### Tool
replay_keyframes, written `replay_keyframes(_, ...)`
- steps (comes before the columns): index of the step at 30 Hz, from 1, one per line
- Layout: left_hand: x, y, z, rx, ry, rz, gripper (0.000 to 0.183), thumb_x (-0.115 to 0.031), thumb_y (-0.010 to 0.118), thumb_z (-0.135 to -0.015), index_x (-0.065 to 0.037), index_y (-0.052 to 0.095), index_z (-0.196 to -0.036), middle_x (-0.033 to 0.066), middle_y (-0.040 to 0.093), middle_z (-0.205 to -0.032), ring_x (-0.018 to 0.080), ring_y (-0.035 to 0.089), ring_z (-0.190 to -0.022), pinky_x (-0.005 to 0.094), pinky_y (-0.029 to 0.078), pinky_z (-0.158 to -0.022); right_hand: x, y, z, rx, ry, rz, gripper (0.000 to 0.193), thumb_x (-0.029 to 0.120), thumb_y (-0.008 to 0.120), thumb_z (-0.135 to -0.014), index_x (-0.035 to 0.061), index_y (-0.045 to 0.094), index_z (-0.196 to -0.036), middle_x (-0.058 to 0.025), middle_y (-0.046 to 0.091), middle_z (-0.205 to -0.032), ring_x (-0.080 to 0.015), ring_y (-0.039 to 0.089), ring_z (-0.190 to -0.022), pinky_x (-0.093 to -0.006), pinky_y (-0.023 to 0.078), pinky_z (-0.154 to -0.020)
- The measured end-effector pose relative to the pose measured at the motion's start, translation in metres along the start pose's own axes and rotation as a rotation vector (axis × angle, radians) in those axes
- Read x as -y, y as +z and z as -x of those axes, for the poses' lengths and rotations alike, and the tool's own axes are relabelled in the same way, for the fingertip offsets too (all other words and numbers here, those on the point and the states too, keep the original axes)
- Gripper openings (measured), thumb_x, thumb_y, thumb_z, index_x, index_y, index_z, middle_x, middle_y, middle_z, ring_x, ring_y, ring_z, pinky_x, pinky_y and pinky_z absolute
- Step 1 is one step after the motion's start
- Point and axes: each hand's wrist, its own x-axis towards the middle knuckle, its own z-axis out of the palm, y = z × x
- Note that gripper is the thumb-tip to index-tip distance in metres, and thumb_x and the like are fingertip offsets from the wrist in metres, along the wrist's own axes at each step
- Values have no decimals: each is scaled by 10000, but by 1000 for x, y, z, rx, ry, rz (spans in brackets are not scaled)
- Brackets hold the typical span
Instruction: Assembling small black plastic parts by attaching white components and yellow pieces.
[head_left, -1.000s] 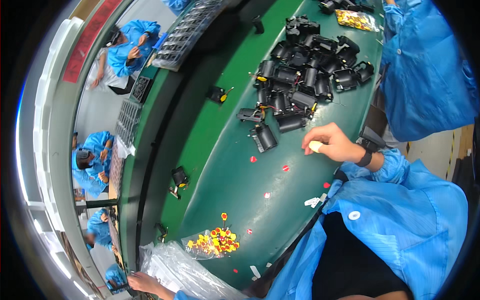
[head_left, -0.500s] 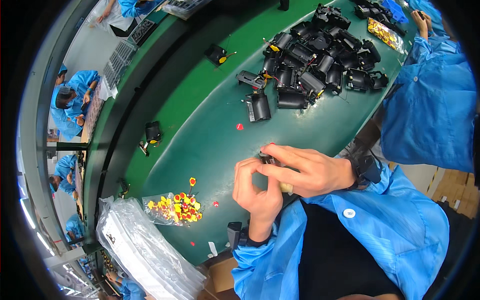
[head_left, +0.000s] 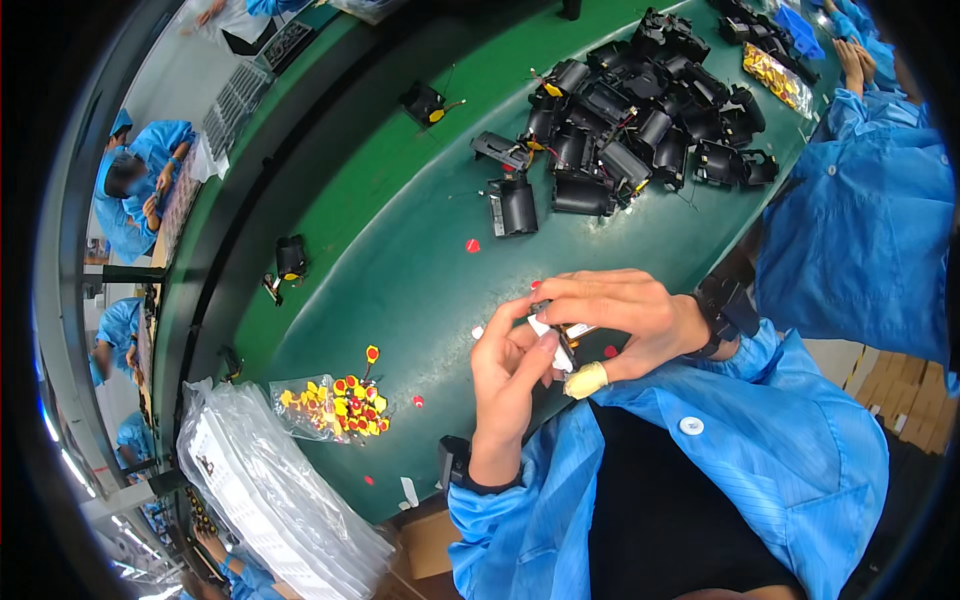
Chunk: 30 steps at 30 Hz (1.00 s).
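Observation:
Over the near side of the green work surface, my left hand (head_left: pixel 505 365) and my right hand (head_left: pixel 630 305) close around a small black-and-white part (head_left: pixel 558 352). Its white face shows between the fingers; the rest lies hidden under them, so its exact kind cannot be made out. My left thumb presses on the white face. The right fingers arch over the top of the part, and a pale yellow finger cot (head_left: pixel 586 380) covers the right thumb's tip. Close to the left fingers a small white piece (head_left: pixel 478 332) lies on the surface.
Black plastic housings (head_left: pixel 620 125) with wires form a heap farther off. Single housings sit on a green belt (head_left: pixel 340 180). To the left are a bag of yellow-and-red round pieces (head_left: pixel 340 408) and a clear plastic sheet (head_left: pixel 270 490). A co-worker's blue sleeve (head_left: pixel 850 240) is at right.
The part has turned in my hands, and its white face now shows. My right thumb with its finger cot has come into plainer view. The whole scene has shifted slightly.

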Motion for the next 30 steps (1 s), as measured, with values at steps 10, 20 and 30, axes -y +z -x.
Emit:
replay_keyframes(10, 6, -13, -3, 49, -36, -42, 138, 34, 602, -889, 39, 618, -1026, 41, 651, -797, 77, 601, -628, 206, 451, -530, 11, -4, -20, 366, -124, 386, 571, 219, 757, -737, -48, 573, -1207, -242, 608, -1129, -407, 588, -1155, -534, 438, -1042)
replay_keyframes(20, -7, -36, 9, -332, 109, 30, 152, 48, 569, -903, 42, 616, -1047, 88, 674, -743, 106, 617, -575, 202, 450, -472, 8, 15, -85, 439, -494, 537, 383, 199, 659, -744, -64, 580, -1010, -163, 588, -882, -343, 601, -940, -507, 480, -973)
replay_keyframes(30, 28, -51, 39, -105, -23, -521, 105, 31, 611, -898, 14, 622, -1001, 29, 633, -729, 58, 586, -632, 221, 472, -544, -216, 75, -236, 581, 57, 697, 568, 326, 822, -600, 13, 655, -1043, -124, 672, -925, -322, 607, -942, -406, 457, -913)
